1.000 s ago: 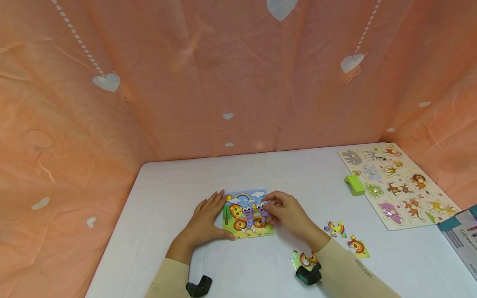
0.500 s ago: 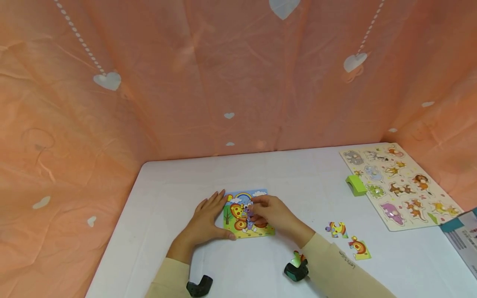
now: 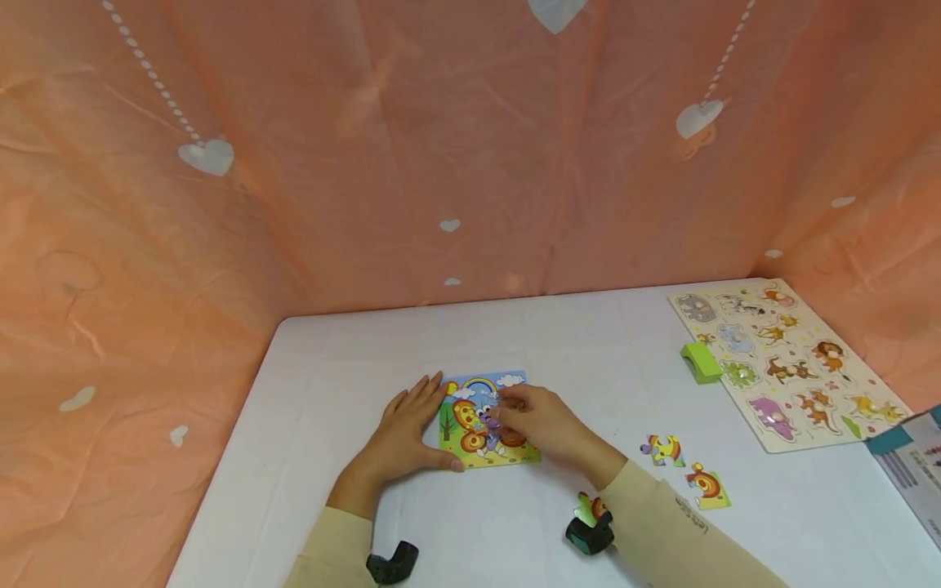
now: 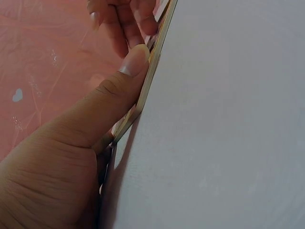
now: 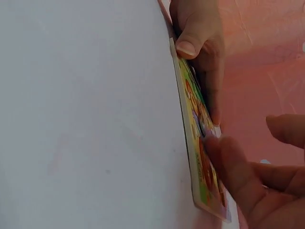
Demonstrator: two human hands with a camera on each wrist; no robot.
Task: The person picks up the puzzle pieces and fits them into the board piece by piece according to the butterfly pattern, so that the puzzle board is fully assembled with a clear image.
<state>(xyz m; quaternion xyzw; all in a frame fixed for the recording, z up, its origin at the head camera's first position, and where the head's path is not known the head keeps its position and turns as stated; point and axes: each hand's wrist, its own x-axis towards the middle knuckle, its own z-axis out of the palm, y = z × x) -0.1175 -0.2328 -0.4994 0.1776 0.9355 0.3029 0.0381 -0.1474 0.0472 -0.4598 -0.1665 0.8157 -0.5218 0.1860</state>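
A small puzzle board [image 3: 457, 456] with a rainbow and butterfly picture lies flat on the white table. My left hand [image 3: 403, 437] rests at its left side, fingers stretched along the edge and thumb at the near corner. In the left wrist view, that thumb [image 4: 114, 95] presses on the board's rim. My right hand [image 3: 547, 425] is over the board's right half, fingertips pinching a purple puzzle piece [image 3: 487, 418] at the middle of the picture. The fingers hide most of this piece. The right wrist view shows the fingertips at the board's surface [image 5: 190, 114].
Loose puzzle pieces [image 3: 664, 450], [image 3: 708, 487] lie to the right, and another piece [image 3: 588, 508] is partly covered by the right wrist camera [image 3: 590, 535]. A green block [image 3: 702, 363] touches a large animal board [image 3: 794, 367]. A box [image 3: 912, 474] stands at the right edge.
My right hand has moved left with the purple puzzle piece, from the board's right side to its middle, then stayed nearly still. The left hand has kept its place.
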